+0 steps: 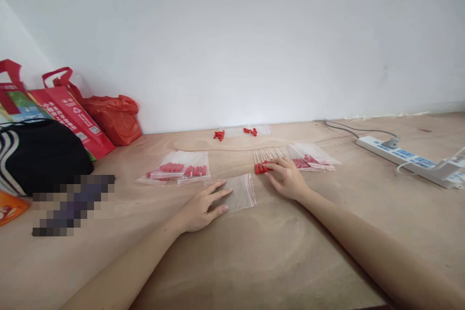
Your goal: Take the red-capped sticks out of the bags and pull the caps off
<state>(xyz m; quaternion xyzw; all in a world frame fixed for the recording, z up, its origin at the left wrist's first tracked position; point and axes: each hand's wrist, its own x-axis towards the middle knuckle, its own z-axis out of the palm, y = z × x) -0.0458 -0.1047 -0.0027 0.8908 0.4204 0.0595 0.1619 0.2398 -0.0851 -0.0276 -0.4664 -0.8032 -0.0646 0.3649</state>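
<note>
The left hand (201,206) lies palm down on the wooden desk (232,261), its fingers and thumb spread apart over the left part of a clear zip bag (238,193). This bag lies flat around the middle of the desk, its red-lined seal facing right. The right hand (286,178) is at a row of thin pale sticks with red ends (260,168), its index finger at the red ends and its thumb just beside them; whether the fingertips are clamped on a stick cannot be told. The sticks lie side by side beyond the zip bag and a little to its right, with their pale ends pointing toward the desk's far edge.

Left of the sticks lie overlapping zip bags with red pieces inside (172,167); right of them, just beyond the right hand, lie more filled zip bags (312,159). Near the far edge, along the wall (232,48), two small clusters of red pieces (219,135) (250,131) lie by another clear bag (267,130).

Toward the right edge is a white power strip (403,156) with a grey plug (391,143) in it. At the far left corner, a red plastic bag (112,118) stands beside a red tote bag (74,116), with a black striped bag (47,155) in front.
</note>
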